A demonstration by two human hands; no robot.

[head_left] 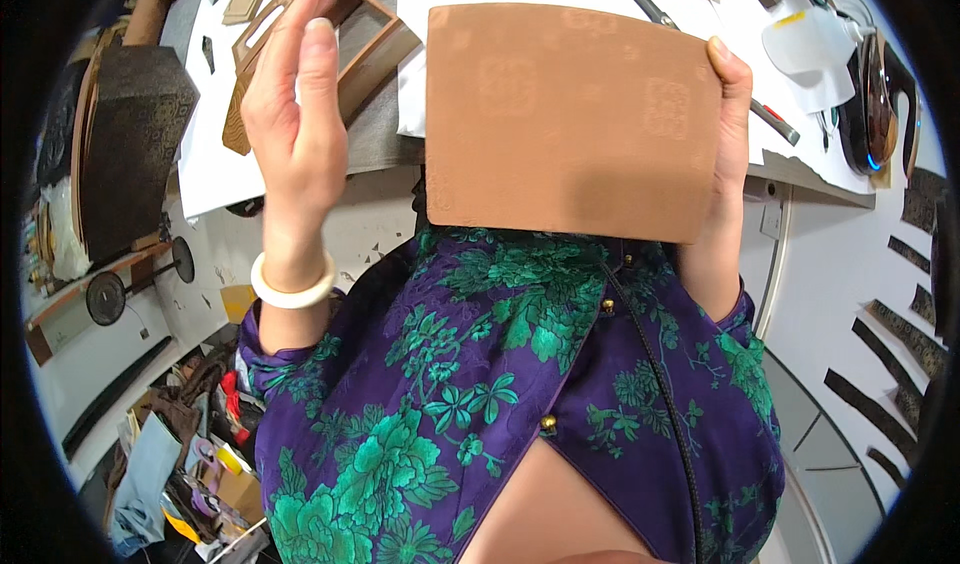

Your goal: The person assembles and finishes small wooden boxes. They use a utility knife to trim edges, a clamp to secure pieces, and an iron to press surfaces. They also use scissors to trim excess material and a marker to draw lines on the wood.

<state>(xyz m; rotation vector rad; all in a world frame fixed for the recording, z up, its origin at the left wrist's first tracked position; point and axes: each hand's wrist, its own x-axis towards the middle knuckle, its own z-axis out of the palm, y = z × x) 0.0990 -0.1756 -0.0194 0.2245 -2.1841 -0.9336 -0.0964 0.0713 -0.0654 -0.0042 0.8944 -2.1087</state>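
Note:
My right hand [733, 99] grips the right edge of a brown rectangular panel [570, 134] with faint embossed motifs; thumb and fingers close on it. The panel is held up in front of my chest and covers the front edge of the table. My left hand [300, 114], with a white bangle [293, 282] on its wrist, is raised to the left of the panel. Its fingers are stretched out and it holds nothing. Behind it, an open wooden box [385, 69] sits on the table, partly hidden by the hand.
At the table's right stand a white plastic bottle [812, 49] and a dark glossy appliance [878, 114]. A dark tool with a red part [775, 122] lies near the panel. Dark patterned boards [135, 154] stand at the left, above a jumbled pile [190, 454]. Dark strips [870, 404] lie at right.

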